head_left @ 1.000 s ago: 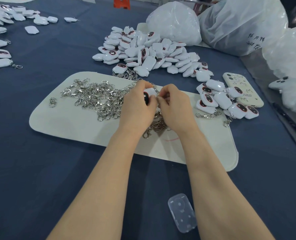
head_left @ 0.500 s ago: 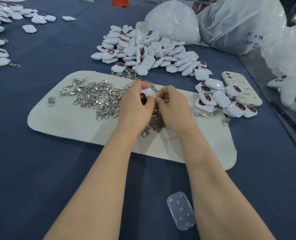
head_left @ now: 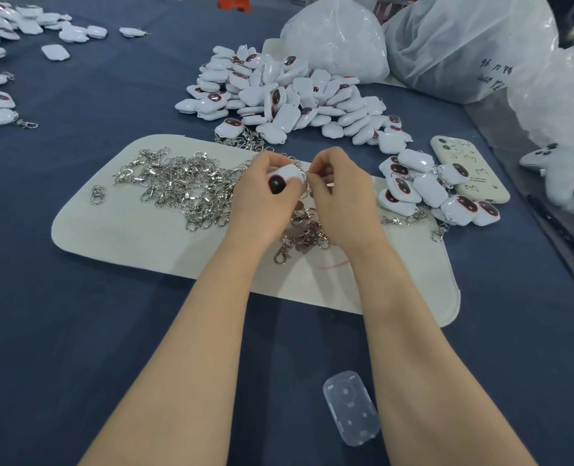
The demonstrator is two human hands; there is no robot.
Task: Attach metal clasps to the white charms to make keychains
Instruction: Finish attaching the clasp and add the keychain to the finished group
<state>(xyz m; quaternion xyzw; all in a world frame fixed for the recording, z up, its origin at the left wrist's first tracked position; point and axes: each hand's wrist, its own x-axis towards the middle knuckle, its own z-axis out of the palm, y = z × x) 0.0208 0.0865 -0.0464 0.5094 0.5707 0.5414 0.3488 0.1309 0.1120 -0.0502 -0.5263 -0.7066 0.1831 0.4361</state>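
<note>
your left hand [head_left: 262, 193] grips a white charm [head_left: 287, 174]; your right hand [head_left: 341, 190] pinches a metal clasp [head_left: 307, 174] beside it.

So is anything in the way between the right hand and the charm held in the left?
Nothing visible. The left hand grips the white charm, and the right hand pinches a clasp right at its edge.

A single wide-angle view is taken from the person's head and is directed forward and down along both forearms. The white mat [head_left: 137, 240] is seen close, near the frame's middle, and the plastic bags [head_left: 463, 45] across the table [head_left: 60, 348] are taken in at the top.
</note>
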